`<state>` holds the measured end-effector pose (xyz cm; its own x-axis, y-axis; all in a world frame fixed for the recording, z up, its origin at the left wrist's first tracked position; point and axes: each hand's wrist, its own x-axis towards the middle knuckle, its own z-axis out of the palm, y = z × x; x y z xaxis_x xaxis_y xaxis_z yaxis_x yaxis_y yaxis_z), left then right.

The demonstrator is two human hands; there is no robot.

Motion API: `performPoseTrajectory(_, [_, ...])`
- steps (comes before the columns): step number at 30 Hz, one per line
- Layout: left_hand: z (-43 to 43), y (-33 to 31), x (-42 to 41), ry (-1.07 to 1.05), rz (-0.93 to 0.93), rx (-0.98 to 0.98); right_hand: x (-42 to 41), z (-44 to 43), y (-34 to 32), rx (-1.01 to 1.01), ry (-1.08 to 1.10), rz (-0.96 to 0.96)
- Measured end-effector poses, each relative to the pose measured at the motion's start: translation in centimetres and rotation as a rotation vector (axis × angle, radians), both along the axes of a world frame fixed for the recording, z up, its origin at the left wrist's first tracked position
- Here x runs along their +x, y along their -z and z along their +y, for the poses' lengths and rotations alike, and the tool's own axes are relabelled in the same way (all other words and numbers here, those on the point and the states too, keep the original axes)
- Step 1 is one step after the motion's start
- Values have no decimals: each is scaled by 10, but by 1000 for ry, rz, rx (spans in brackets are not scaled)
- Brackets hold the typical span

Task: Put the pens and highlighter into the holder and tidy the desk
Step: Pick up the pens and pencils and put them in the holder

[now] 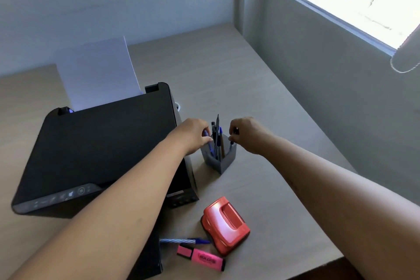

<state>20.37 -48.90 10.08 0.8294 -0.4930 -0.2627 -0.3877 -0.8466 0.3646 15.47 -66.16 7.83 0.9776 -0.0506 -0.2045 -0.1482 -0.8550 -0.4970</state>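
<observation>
On a pale wood-grain desk [261, 88], a small grey square pen holder [218, 161] stands just right of a black flat-topped printer [97, 150] with white paper [97, 77] rising from its rear tray. Several pens and pencils [217, 136] stand upright inside the holder. The left hand [193, 136] is at the holder's left rim, fingers pinching a blue pen [209, 144] whose lower end is inside the holder. The right hand [248, 134] is at the right rim, fingertips pinched on a dark pen [232, 143] that also dips into the holder. Nearer the desk's front edge lie a blue-capped pen with a striped barrel [184, 241] and, just below it, a pink highlighter with a black cap [201, 259], both flat on the desk. A glossy red hole punch [226, 225] sits just beside them on the right.
</observation>
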Motion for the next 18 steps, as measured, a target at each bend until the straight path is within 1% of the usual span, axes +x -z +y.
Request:
performPoseTrajectory(3, [-4,7,3,-17,6,-13,4,2,10,56,35,-2])
performPoseTrajectory(7, [-2,9,5,-50,9,-78,1,2,14,127,117,-70])
performPoseTrajectory(12, [12,-1,-2,-105,-28,-182,-11,1,7,130,184,-62])
performPoseTrajectory(18, [40,-18,-25,-98,-97,-309,-37,23,-12,113,253,-155])
